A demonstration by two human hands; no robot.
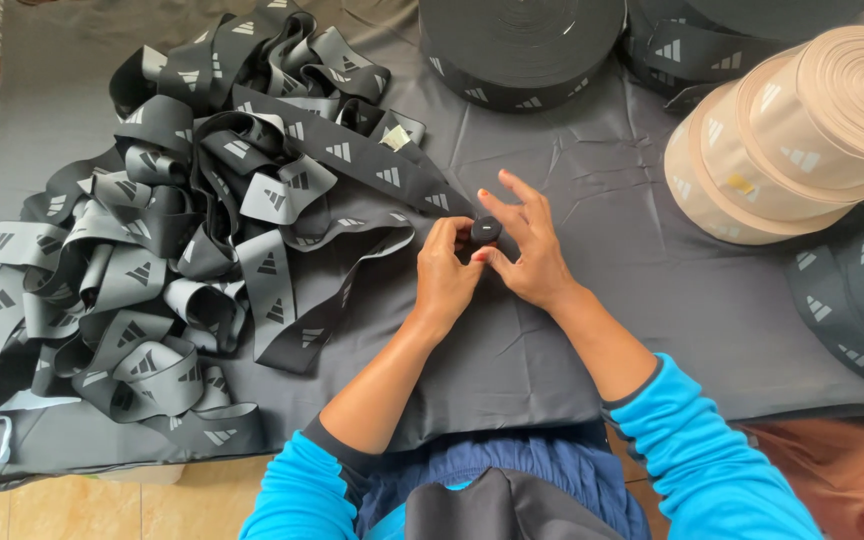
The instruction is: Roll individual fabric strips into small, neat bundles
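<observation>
My left hand [444,277] and my right hand [526,248] meet over the dark cloth-covered table [572,330]. Between their fingertips they pinch a small, tightly rolled coil of black elastic band [485,230]. A long black elastic strap with pale printed marks [352,155] runs from that coil back to the upper left into a big tangled heap of the same strap [172,230]. Both forearms are bare, with bright blue sleeves pushed up near the elbows.
A large black roll of elastic [522,40] stands at the top centre, another black roll [712,40] beside it. Stacked beige rolls [802,130] sit at the right, and a flat black roll [862,300] below them. Tiled floor shows at the bottom left.
</observation>
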